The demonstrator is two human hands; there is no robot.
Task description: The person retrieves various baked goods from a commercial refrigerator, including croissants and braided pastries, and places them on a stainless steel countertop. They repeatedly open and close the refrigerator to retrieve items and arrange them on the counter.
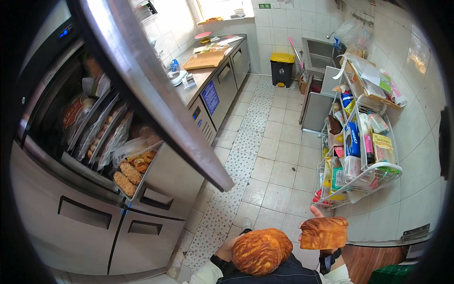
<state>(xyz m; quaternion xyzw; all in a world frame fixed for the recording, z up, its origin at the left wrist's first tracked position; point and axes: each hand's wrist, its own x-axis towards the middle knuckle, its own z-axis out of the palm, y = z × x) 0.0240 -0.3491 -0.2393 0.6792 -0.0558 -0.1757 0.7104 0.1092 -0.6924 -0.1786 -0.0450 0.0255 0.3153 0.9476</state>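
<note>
My left hand (226, 249) holds a large round laminated loaf (262, 252), golden brown with swirled layers, close in front of my dark apron (301, 273). Most of that hand's fingers are hidden behind the bread. On the other side, my right hand (315, 213) grips a smaller, block-shaped laminated loaf (324, 233); a few fingertips show past its upper left edge, and the palm is hidden. To my left, an upright stainless-steel refrigerator stands with its upper door (156, 96) swung out. Crumb-coated breads (130, 174) and glossy pastries (143, 160) lie on a tray at its opening.
Bagged goods fill slanted trays (103, 124) inside the refrigerator. Beyond it runs a steel counter (193, 88) with a wooden tray (204, 60). A white wire cart (376, 170) full of packages stands right, near a sink (319, 53). A yellow-lidded bin (282, 71) stands ahead.
</note>
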